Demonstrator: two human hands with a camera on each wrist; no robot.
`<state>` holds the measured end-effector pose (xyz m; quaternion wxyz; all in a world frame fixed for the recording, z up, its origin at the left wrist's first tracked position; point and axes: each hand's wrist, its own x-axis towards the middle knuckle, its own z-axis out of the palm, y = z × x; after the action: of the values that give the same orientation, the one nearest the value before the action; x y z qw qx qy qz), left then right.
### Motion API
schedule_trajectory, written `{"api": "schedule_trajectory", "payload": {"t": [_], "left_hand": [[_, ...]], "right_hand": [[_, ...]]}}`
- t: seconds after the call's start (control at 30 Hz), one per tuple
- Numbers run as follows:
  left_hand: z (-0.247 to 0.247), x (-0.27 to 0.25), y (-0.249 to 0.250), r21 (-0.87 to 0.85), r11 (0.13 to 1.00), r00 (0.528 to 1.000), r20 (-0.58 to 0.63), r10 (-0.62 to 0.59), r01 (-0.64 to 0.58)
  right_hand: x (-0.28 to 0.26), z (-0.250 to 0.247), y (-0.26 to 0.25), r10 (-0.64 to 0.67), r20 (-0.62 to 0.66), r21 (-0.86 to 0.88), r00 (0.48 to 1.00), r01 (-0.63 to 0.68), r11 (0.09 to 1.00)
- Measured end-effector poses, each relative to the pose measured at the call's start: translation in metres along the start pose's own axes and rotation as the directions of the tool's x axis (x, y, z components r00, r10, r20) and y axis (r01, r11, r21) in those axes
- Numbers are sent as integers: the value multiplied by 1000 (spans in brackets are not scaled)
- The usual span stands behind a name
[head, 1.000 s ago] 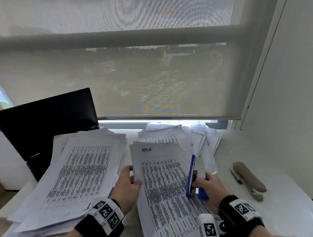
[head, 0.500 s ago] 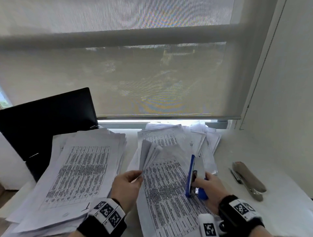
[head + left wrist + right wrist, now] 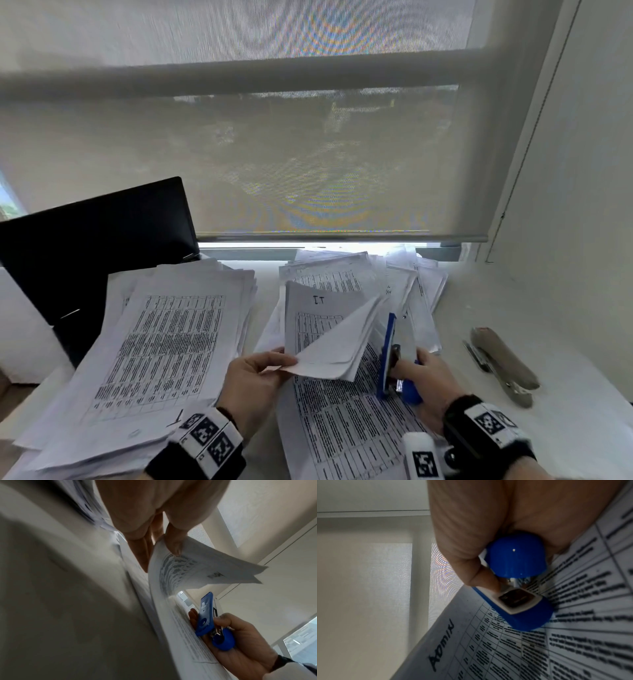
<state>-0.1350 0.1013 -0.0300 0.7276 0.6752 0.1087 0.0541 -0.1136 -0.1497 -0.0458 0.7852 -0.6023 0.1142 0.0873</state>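
Sheets pinched by a near corner between thumb and fingertips of left hand, peeled up and curling over stack between the two hands. Light and limp; likely to droop, fan apart or slide against each other, so best held at a corner or edge with a firm pinch, never mid-page. Stapler, blue, gripped in right hand with fingers curled round its hinge end, standing opened wide at the stack's right edge, just beside the lifted corner. Hard, smooth plastic and metal, small enough for one hand; judged safe to squeeze, though apt to skid on paper. From the head only: second pile to the left, dark laptop behind it, grey stapler lying well to the right, and "IT" handwritten on a page behind the lifted sheaf. From the left wrist only: thumb on top of the sheaf, fingers beneath, pages splayed at the free end. From the right wrist only: a fingertip tucked between the stapler's two arms, and "ADMIN" handwritten on a sheet close by, unseen from above.
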Motion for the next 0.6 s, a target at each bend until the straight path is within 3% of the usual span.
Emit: {"api": "schedule_trajectory", "payload": {"t": [0.2,0.47,0.6], "left_hand": [[-9,3,-3,-8,988,975,166,-150,154],[-9,3,1,11,990,980,141,-143,143],[-10,-1,2,26,992,991,49,-125,124]], "right_hand": [[-1,0,-1,-5,-22,29,1000,5,1000],[-3,1,3,-133,-48,-25,990,132,991],[-2,0,1,-90,-34,31,995,91,995]]}}
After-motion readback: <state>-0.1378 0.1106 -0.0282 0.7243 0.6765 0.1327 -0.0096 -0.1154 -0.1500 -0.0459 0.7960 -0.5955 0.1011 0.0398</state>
